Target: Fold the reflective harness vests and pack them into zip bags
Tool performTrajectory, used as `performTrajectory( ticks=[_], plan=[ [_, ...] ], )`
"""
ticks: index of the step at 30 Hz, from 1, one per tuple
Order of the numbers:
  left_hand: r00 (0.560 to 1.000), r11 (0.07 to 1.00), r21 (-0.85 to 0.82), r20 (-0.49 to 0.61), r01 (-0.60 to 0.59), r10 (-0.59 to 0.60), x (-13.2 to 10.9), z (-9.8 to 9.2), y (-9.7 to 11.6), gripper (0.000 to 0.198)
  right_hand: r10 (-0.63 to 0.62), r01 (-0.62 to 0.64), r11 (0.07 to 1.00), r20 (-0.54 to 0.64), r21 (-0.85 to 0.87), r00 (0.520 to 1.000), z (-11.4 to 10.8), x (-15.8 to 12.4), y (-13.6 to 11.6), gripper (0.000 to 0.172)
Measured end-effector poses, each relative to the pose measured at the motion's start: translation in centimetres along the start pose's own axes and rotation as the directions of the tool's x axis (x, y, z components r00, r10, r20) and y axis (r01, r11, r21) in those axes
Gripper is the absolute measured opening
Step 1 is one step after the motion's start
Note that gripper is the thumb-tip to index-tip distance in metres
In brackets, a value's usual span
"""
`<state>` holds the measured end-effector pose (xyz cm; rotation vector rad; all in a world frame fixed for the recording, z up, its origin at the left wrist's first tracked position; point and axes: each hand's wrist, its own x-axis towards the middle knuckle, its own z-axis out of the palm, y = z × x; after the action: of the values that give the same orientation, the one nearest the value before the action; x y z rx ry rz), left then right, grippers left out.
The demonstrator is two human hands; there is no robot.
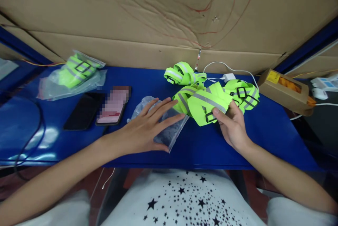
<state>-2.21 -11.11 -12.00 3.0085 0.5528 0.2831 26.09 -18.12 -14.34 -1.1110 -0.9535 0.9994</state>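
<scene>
My left hand lies flat with its fingers spread on a stack of clear plastic bags on the blue table. My right hand grips a folded neon-yellow reflective strap with grey bands and a black buckle, thumb on top near the buckle. More neon straps lie just behind it: one bundle at the back and another to the right.
A clear bag of packed neon straps lies at the back left. Two phones lie left of my left hand. A white charger and cable, a cardboard box and a cardboard wall behind.
</scene>
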Motion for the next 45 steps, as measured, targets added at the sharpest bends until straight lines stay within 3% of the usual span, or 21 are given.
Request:
performTrajectory(
  ticks=[7,11,14,19,24,28,32,39,45],
  plan=[
    [0.99,0.993,-0.109,0.137,0.035,-0.02,-0.6,0.9,0.6,0.112,0.111,-0.111,0.994,-0.002,0.027,0.994,0.1,0.5,-0.4,0.054],
    [0.959,0.973,-0.227,0.283,0.042,0.025,-0.6,0.4,1.2,0.123,0.135,-0.135,0.991,-0.002,-0.013,0.991,0.1,0.5,-0.5,0.052],
    [0.948,0.966,-0.257,0.313,0.02,0.064,0.4,0.5,1.5,0.124,0.136,-0.136,0.991,0.022,0.002,0.991,0.2,0.4,-0.3,0.055],
    [0.961,0.944,-0.326,0.241,-0.051,0.135,1.8,0.6,1.7,0.113,0.107,-0.108,0.994,0.023,0.033,0.994,0.1,0.5,-0.2,0.054],
    [0.986,0.957,-0.274,0.157,0.095,-0.053,1.3,-0.6,1.7,0.105,0.08,-0.08,0.997,0.006,0.011,0.997,-0.4,0.6,-0.5,0.052],
    [0.979,0.976,-0.133,-0.091,0.171,-0.184,1.3,-0.9,2.2,0.106,0.105,-0.103,0.994,0.061,-0.032,0.993,-0.4,0.2,-0.8,0.049],
    [0.945,0.975,0.028,-0.252,0.22,-0.206,1.7,-0.2,2.9,0.096,0.11,-0.095,0.993,0.234,-0.077,0.966,0.2,-0.5,-1.0,0.047],
    [0.96,0.975,0.149,-0.252,0.165,-0.124,1.9,1.5,3.1,0.084,0.164,-0.07,0.97,0.414,-0.232,0.896,0.0,-0.5,-0.5,0.043],
    [0.964,0.978,0.135,-0.234,0.161,-0.127,1.8,1.8,3.1,0.084,0.168,0.015,0.922,0.434,-0.388,0.885,-0.4,-0.1,-0.5,0.024]
  ],
)
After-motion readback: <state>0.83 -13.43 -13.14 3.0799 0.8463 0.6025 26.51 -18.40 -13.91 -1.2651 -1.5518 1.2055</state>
